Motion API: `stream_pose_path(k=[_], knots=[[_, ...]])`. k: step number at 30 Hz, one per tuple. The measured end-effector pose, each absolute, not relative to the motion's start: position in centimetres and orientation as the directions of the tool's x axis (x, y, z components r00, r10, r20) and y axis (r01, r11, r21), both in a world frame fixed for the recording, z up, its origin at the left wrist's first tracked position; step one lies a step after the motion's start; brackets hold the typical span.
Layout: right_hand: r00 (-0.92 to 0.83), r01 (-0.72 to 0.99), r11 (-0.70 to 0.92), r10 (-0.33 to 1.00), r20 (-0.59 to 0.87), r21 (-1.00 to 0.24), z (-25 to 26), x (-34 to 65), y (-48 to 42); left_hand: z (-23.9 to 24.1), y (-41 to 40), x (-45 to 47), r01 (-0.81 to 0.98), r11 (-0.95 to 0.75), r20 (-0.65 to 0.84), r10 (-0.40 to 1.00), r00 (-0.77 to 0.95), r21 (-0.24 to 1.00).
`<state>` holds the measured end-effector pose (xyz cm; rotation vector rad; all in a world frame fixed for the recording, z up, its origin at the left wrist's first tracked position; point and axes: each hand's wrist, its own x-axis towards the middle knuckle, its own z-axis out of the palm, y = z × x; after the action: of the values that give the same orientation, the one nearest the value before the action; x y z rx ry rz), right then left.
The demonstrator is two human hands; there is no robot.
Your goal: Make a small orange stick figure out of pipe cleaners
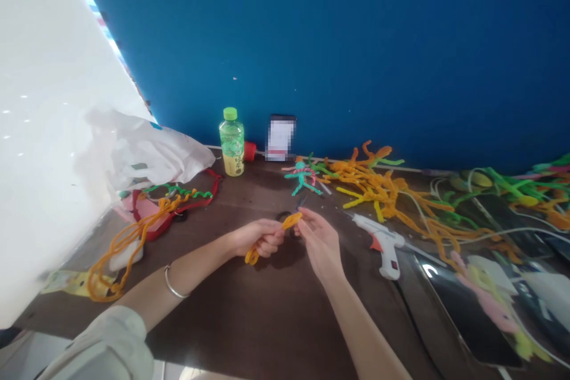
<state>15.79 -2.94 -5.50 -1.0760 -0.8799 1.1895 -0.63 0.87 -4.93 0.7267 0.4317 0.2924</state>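
My left hand (262, 237) is closed around a folded orange pipe cleaner (291, 221), whose looped end (252, 256) hangs out below the fist. The fingertips of my right hand (318, 240) pinch the other end of the same pipe cleaner. Both hands are held above the dark wooden table (249, 320). Just behind them lies a pair of scissors (285, 215) with dark handles, partly covered by the fingers. A small turquoise pipe-cleaner figure (303, 175) with a pink striped strand rests farther back.
A white glue gun (385, 243) lies right of my hands, beside a dark tablet-like device (467, 309). Orange pipe-cleaner pieces (374, 184) are heaped behind it. A green-capped bottle (232, 145) and a propped phone (280, 138) stand near the blue wall. Orange loops (129, 237) lie left.
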Motion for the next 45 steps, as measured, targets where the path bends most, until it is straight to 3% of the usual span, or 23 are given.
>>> stream_pose_path(k=[6,11,15,18,21,24,26,33,38,45], knots=[[0.061,-0.233,-0.014,0.998,-0.029,-0.972,-6.1,15.3,-3.0,-5.2,0.5,-0.4,-0.156,0.704,-0.249,0.436,0.865,0.693],[0.103,-0.149,-0.004,0.994,-0.020,-0.989,-5.5,14.9,-3.3,-5.4,0.3,-0.2,-0.122,0.660,-0.278,0.468,0.838,0.742],[0.157,-0.104,0.037,0.987,0.020,-0.994,-4.7,14.8,-3.6,-5.6,0.4,-0.1,-0.172,0.576,-0.247,0.576,0.779,0.799],[0.177,-0.021,0.071,0.982,0.067,-0.997,-4.6,14.9,-3.6,-5.9,0.4,0.0,-0.179,0.448,-0.204,0.680,0.704,0.876],[0.169,0.036,0.077,0.982,0.082,-0.996,-4.9,14.9,-3.5,-6.2,0.3,0.0,-0.042,0.196,-0.133,0.793,0.594,0.980],[0.141,0.009,0.064,0.988,0.065,-0.998,-5.0,14.8,-3.5,-6.2,0.1,0.0,0.124,-0.018,-0.049,0.856,0.515,0.992],[0.110,-0.027,0.059,0.992,0.056,-0.998,-5.0,14.7,-3.5,-6.0,0.0,0.0,0.150,-0.053,-0.030,0.864,0.502,0.987],[0.100,0.042,0.045,0.994,0.049,-0.998,-5.2,14.7,-3.5,-5.9,-0.6,0.3,0.029,0.151,-0.130,0.720,0.682,0.988],[0.109,0.047,0.033,0.993,0.038,-0.998,-5.1,15.0,-3.5,-6.1,-0.7,0.5,-0.026,0.185,-0.118,0.722,0.682,0.982],[0.122,0.022,0.027,0.992,0.029,-0.999,-5.3,14.9,-3.4,-5.0,-0.4,0.4,-0.102,0.542,-0.274,0.568,0.776,0.834]])
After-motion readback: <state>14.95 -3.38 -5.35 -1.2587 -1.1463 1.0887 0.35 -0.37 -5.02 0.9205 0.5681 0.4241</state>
